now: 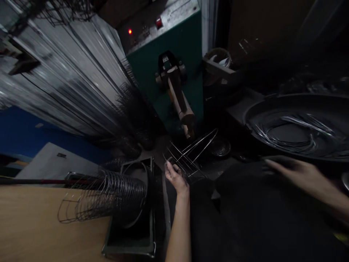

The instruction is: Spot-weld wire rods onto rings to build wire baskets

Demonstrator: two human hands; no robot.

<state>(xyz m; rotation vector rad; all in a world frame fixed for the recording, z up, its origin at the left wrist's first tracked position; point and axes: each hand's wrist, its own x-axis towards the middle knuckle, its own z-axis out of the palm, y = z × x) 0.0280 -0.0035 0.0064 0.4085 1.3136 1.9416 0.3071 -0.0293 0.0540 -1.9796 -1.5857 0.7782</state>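
My left hand [176,176] is closed on a wire frame [188,153] made of thin bent metal rods, held just below the tip of a welding machine's arm [178,94]. The frame's far end sticks out to the upper right in a pointed loop. Off to the right, my right hand [294,171] is near the front rim of a large round dark basin [248,120]. It is blurred, and its dark fingers do not show clearly. Inside the basin lie loose wire rings and short rods [308,127].
The green machine body [191,51] carries a lit red lamp [130,31]. To the left, a stack of wire frames [117,193] lies sideways by a metal-framed stand [128,251]. A small round dish [220,147] sits behind my left hand. A basket [218,54] stands beside the machine.
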